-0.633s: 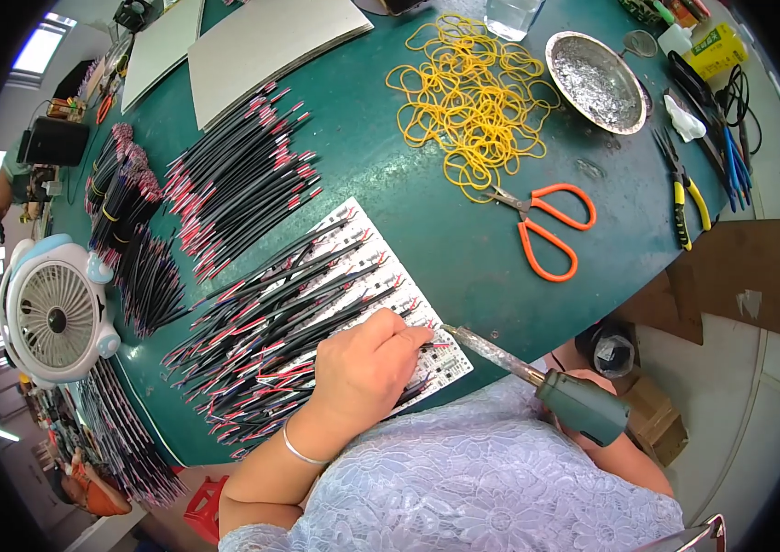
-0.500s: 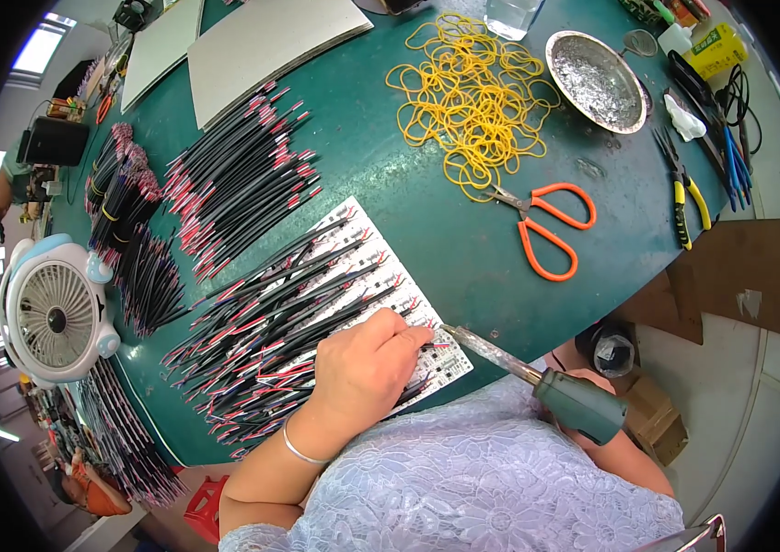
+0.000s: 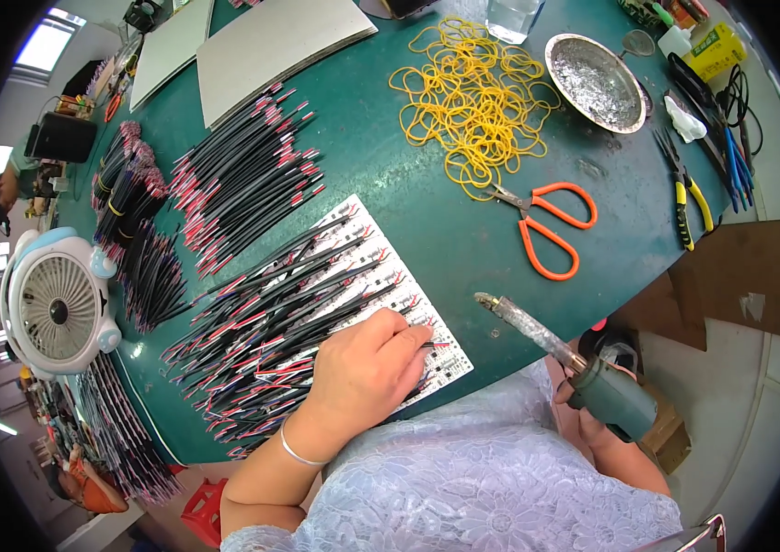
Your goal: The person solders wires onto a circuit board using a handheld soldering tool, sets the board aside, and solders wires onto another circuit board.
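Note:
My left hand (image 3: 364,363) rests over a white circuit board panel (image 3: 450,359), its thumb and index finger pinched on a black cable (image 3: 428,344) whose thin coloured wire ends point right. Many similar black cables (image 3: 265,317) lie across the panel, with red and white wire ends along its rows. In my right hand (image 3: 574,397) is a soldering iron (image 3: 537,333) with a dark green handle and a worn metal shaft. Its tip is raised to the right of the panel, apart from it. The handle hides part of the right hand's fingers.
Orange-handled scissors (image 3: 551,230) and yellow rubber bands (image 3: 473,101) lie beyond the panel. A metal bowl (image 3: 597,83) of solder scraps and yellow-handled pliers (image 3: 684,193) are far right. More cables (image 3: 242,175), grey boards (image 3: 284,46) and a fan (image 3: 57,304) stand left. Other people are at far left.
My right hand has drawn the soldering iron away from the panel, to the right; its tip was beside my left fingertips before. My left hand keeps its place on the panel.

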The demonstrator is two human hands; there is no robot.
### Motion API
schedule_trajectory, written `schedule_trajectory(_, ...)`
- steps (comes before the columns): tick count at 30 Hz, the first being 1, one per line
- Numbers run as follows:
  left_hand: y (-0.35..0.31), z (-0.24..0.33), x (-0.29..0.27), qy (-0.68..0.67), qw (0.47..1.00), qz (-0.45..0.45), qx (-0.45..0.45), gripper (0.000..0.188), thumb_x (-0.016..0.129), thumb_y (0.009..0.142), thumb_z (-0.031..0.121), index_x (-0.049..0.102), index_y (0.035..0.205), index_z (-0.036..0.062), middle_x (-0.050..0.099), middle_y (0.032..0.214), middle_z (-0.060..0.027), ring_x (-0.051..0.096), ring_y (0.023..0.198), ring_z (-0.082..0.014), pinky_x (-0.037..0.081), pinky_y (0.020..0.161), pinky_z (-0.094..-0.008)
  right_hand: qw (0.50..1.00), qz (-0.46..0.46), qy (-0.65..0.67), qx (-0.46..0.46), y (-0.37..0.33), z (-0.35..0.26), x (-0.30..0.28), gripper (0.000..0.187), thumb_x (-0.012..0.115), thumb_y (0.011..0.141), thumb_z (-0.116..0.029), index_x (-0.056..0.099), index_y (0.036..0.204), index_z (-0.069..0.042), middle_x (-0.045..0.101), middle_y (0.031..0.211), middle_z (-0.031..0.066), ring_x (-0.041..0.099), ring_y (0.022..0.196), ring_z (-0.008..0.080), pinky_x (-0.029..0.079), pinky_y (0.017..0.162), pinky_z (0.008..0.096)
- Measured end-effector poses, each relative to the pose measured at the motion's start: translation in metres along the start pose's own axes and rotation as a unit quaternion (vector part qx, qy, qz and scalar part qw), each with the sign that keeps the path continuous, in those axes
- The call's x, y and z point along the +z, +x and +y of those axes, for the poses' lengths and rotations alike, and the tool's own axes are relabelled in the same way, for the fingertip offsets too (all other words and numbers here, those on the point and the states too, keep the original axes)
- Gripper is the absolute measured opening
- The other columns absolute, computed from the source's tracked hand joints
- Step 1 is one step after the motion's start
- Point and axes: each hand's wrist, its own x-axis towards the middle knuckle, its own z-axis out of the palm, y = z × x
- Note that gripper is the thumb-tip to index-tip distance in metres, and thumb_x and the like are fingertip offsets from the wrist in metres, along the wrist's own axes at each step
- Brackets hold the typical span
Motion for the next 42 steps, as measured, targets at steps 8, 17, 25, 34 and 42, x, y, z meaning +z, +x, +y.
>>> schedule_trajectory(8, -0.013, 0.016, -0.008, 0.015, 0.997, 0.071, 0.027, 0.037, 0.07, 0.067, 0.003, 0.066, 0.103, 0.0103, 0.046, 0.071, -0.003, 0.045, 0.049, -0.0173, 0.038, 0.043, -0.0284, 0.998, 0.014, 0.063, -0.02, -0.016, 0.022, -0.009, 0.028, 0.058, 0.079, -0.018, 0.058, 0.097, 0.004, 0.065, 0.089, 0.0141, 0.065, 0.068, 0.0217, 0.052, 0.066, 0.03)
schedule_trajectory(17, -0.02, 0.018, 0.016, 0.066, 0.996, 0.048, 0.046, 0.022, 0.069, 0.068, 0.003, 0.066, 0.088, 0.0089, 0.049, 0.067, -0.0022, 0.052, 0.051, -0.0181, 0.041, 0.042, -0.0296, 0.993, -0.065, -0.097, -0.02, -0.012, 0.006, -0.006, 0.021, 0.064, 0.077, -0.019, 0.064, 0.09, -0.002, 0.066, 0.088, 0.0107, 0.065, 0.077, 0.0241, 0.051, 0.066, 0.0287)
schedule_trajectory(25, -0.019, 0.019, 0.015, 0.146, 0.987, 0.007, 0.062, 0.024, 0.06, 0.071, 0.012, 0.064, 0.094, 0.0092, 0.04, 0.068, -0.0016, 0.049, 0.053, -0.013, 0.039, 0.043, -0.0271, 0.986, -0.071, -0.149, 0.009, -0.021, 0.018, -0.003, 0.04, 0.066, 0.078, -0.028, 0.056, 0.099, 0.004, 0.062, 0.072, 0.0069, 0.061, 0.06, 0.0155, 0.049, 0.057, 0.0279)
schedule_trajectory(34, -0.017, 0.02, 0.014, 0.125, 0.991, 0.007, 0.052, 0.02, 0.061, 0.073, 0.011, 0.064, 0.093, 0.0084, 0.042, 0.068, -0.0021, 0.05, 0.052, -0.0144, 0.039, 0.042, -0.0279, 0.974, -0.07, -0.197, -0.084, -0.016, 0.016, -0.003, 0.03, 0.063, 0.08, -0.024, 0.059, 0.096, 0.001, 0.062, 0.077, 0.008, 0.061, 0.065, 0.0187, 0.049, 0.06, 0.0304)
schedule_trajectory(42, -0.017, 0.017, 0.016, 0.112, 0.993, 0.014, 0.039, 0.019, 0.062, 0.073, 0.011, 0.065, 0.091, 0.0098, 0.042, 0.068, -0.0024, 0.05, 0.051, -0.0159, 0.04, 0.042, -0.0289, 0.965, -0.113, -0.191, -0.142, 0.0, -0.007, -0.001, 0.023, 0.062, 0.079, -0.019, 0.063, 0.093, -0.001, 0.063, 0.082, 0.011, 0.063, 0.07, 0.023, 0.05, 0.065, 0.0321)
